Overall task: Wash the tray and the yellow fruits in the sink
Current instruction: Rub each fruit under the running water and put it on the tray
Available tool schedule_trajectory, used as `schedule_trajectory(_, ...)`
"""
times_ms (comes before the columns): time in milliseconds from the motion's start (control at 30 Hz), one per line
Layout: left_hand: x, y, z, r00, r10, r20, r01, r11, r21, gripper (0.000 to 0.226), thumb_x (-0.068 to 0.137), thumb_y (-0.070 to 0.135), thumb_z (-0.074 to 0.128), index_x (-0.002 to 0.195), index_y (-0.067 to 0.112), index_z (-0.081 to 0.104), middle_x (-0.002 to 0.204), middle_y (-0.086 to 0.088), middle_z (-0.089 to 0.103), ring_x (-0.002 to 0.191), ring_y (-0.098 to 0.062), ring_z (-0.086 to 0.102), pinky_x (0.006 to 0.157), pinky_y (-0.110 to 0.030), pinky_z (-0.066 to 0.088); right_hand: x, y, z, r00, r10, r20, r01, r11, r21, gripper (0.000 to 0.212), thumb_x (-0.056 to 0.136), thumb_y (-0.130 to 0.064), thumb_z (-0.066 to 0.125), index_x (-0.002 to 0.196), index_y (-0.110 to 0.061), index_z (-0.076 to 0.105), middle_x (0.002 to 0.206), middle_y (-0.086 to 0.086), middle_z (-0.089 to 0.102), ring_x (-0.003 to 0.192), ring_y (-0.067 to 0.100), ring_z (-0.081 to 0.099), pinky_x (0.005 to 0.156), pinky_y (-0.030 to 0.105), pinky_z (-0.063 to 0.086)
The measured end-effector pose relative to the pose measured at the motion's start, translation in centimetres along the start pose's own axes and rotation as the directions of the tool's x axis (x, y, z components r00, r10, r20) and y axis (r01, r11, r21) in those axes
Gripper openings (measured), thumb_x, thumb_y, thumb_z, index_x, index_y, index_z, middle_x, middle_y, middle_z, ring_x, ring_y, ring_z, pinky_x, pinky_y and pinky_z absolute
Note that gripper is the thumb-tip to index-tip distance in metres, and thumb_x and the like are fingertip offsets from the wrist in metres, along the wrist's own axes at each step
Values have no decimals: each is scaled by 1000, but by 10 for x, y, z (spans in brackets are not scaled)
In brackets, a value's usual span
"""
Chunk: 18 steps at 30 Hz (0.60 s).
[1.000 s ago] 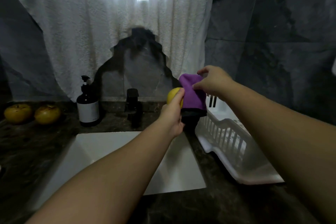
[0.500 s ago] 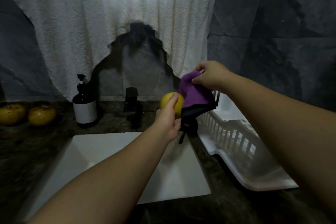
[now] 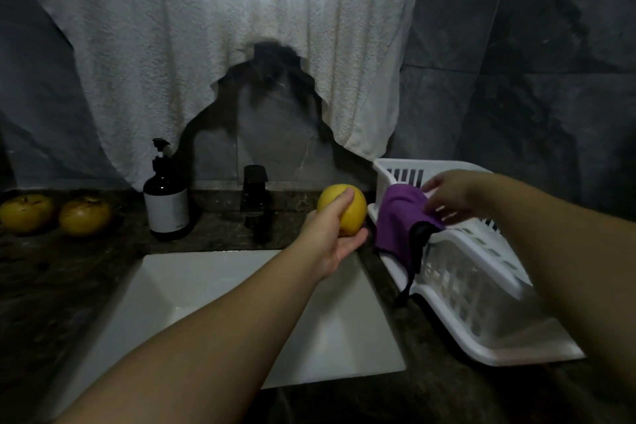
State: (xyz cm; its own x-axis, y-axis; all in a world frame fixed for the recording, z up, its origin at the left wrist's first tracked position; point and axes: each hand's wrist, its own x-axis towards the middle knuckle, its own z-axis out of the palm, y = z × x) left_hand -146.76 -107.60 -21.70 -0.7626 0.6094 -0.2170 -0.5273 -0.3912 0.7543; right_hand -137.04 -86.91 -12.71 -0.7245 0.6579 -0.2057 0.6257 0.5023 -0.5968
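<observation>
We cup the yellow fruit (image 3: 341, 209) in left-hand fingers (image 3: 345, 200) over the sink (image 3: 192, 289) corner, w/ right fingers (image 3: 434, 185) loose on the purple cloth (image 3: 399, 213), prob. draped over the tray (image 3: 481, 272) rim to dry.

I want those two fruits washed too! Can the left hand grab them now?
Probably not yet: the left hand already grips a yellow fruit. The two fruits sit unblocked on the counter, far left.

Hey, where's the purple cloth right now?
In the head view, the purple cloth hangs over the near-left rim of the white dish rack, right of the sink, just under the right hand.
</observation>
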Motion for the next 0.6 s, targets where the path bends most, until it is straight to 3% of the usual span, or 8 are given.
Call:
schedule_trajectory(100, -3, -1, -4, 1000, -5, -25, 5, 1000, 17, 71, 83, 34, 87, 139, 20, 47, 125, -12, 54, 97, -28, 67, 68, -35, 64, -2, -7, 5, 999, 6, 52, 2, 988, -155, 43, 95, -8, 67, 135, -18, 55, 122, 13, 65, 99, 27, 66, 70, 36, 58)
schedule_trajectory(167, -6, 0, -7, 999, -12, -34, 12, 1000, 27, 64, 83, 33, 86, 132, 20, 47, 123, -13, 54, 95, -28, 67, 70, -34, 64, -10, -25, 3, 998, -60, -17, 52, 946, -321, 50, 95, -14, 67, 143, -18, 52, 133, 13, 57, 103, 26, 60, 74, 38, 56)
schedule_trajectory(267, -17, 5, -14, 1000, -8, -27, 9, 1000, 23, 60, 85, 32, 85, 129, 20, 46, 114, -12, 54, 94, -30, 67, 75, -35, 64, -27, -53, 11, 973, -203, -110, 121, 854, -506, 47, 98, -16, 59, 145, -10, 53, 132, 14, 57, 96, 24, 58, 72, 30, 48)
schedule_trajectory(367, -29, 11, -23, 999, 6, -33, -5, 999, 36, 69, 85, 31, 84, 140, 21, 44, 134, -16, 51, 112, -35, 64, 70, -35, 63, -36, -62, 25, 981, -164, -102, 81, 829, -553, 54, 100, -28, 58, 149, -9, 46, 147, 15, 51, 123, 31, 55, 91, 35, 46)
schedule_trajectory(433, -38, 17, -32, 999, 9, -36, -7, 997, 72, 69, 86, 34, 83, 141, 22, 44, 136, -17, 51, 116, -38, 64, 64, -32, 62, -41, -66, 35, 979, -184, -92, 96, 804, -587, 55, 100, -31, 58, 148, -9, 46, 147, 15, 51, 127, 32, 53, 104, 37, 44)
schedule_trajectory(500, -48, 26, -43, 999, 29, -32, -26, 996, 89, 64, 88, 35, 81, 139, 21, 46, 131, -17, 53, 114, -37, 65, 61, -29, 61, -48, -77, 49, 937, -336, -96, 239, 817, -525, 48, 100, -27, 55, 145, -12, 52, 145, 12, 54, 126, 30, 54, 103, 35, 45)
schedule_trajectory(533, -53, 30, -48, 999, 40, -29, -38, 995, 92, 62, 89, 36, 80, 139, 21, 48, 130, -17, 54, 113, -36, 66, 59, -28, 60, -52, -85, 59, 903, -419, -91, 348, 841, -414, 43, 99, -28, 56, 140, -16, 58, 139, 10, 59, 121, 28, 57, 97, 33, 47)
schedule_trajectory(600, -65, 41, -63, 997, 68, -32, -64, 992, 105, 59, 90, 38, 78, 140, 20, 52, 127, -16, 57, 103, -32, 67, 54, -24, 58, -65, -103, 85, 890, -453, 41, 454, 891, -6, 31, 98, -37, 57, 124, -22, 65, 113, 6, 64, 99, 24, 59, 82, 33, 45)
